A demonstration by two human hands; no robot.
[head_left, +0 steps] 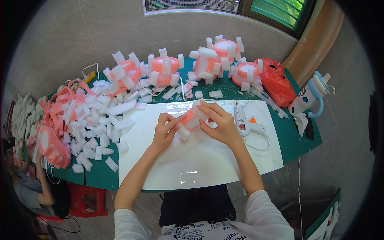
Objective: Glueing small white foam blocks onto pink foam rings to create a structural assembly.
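A green table [298,138] spans the frame, a white board [200,160] at its centre. A heap of white foam blocks [94,120] fills the left. At centre, the left hand [165,134] and right hand [218,122] both grip 1 pink foam ring [189,119]. A white glue gun [244,122] lies just right.

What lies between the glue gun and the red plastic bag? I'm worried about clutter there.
In the head view, clear glue sticks lie on the green table between the white glue gun and the red plastic bag.

Left hand [165,134] and right hand [218,122] grip pink foam ring [189,119] with white foam blocks over white board [200,160]; glue gun [244,122] just right; loose white foam pieces [96,120] left on worktop [298,138]
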